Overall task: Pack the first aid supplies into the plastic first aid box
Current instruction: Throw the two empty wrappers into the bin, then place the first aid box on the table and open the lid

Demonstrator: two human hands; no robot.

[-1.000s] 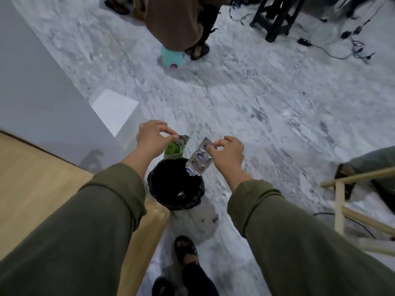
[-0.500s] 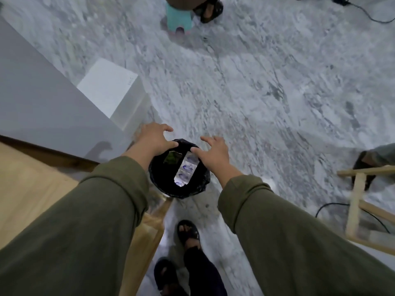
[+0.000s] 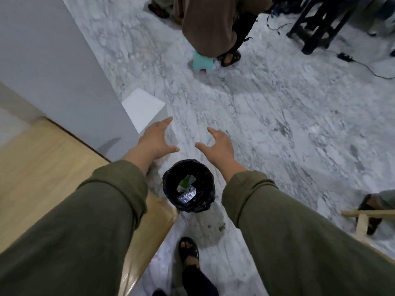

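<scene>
green wrapper (image 3: 185,182) and silver wrapper (image 3: 188,195) lie inside bin (image 3: 171,189).

Your floor (image 3: 277,116) reads polished grey marble; bin liner (image 3: 189,205) glossy crinkled black plastic; table (image 3: 42,163) smooth pale wood, lower left.

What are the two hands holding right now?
Nothing. The left hand and right hand are both open and empty. The green wrapper and silver wrapper lie in the black bin.

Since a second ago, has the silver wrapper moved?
Yes. The silver wrapper left the right hand and dropped into the black bin, beside the green wrapper.
</scene>
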